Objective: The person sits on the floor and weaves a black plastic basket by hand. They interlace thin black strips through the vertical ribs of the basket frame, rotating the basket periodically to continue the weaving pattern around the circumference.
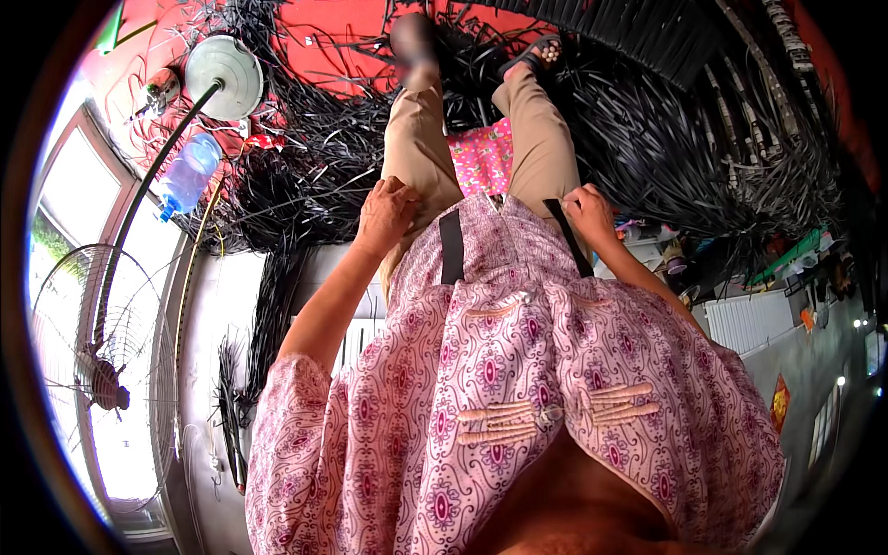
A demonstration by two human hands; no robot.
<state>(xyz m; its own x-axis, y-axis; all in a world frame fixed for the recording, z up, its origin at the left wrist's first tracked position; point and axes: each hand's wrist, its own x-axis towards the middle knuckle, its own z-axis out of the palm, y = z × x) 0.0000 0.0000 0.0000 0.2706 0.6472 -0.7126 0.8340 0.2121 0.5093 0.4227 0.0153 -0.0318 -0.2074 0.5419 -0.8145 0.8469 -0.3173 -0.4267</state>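
Both my hands are at my tan trousers (pixel 421 129), one at each thigh. My left hand (pixel 387 217) has its fingers curled in against the cloth, seemingly gathering a fold. On the other side, my right hand (pixel 589 215) is closed in a pinch on the trouser cloth, its fingertips partly hidden. A black strap (pixel 566 233) runs just beside the right hand, touching or nearly so. Another black strap (pixel 451 248) lies over my purple-patterned shirt (pixel 499 370). Between my legs shows a pink patterned cloth (pixel 481 155).
Heaps of loose black strips (pixel 638 139) cover much of the red floor (pixel 319 46) around my feet. A dark woven panel (pixel 638 32) lies at the far right. To the left stand a fan (pixel 106 384) with a round base (pixel 225 79) and a large clear blue bottle (pixel 191 173).
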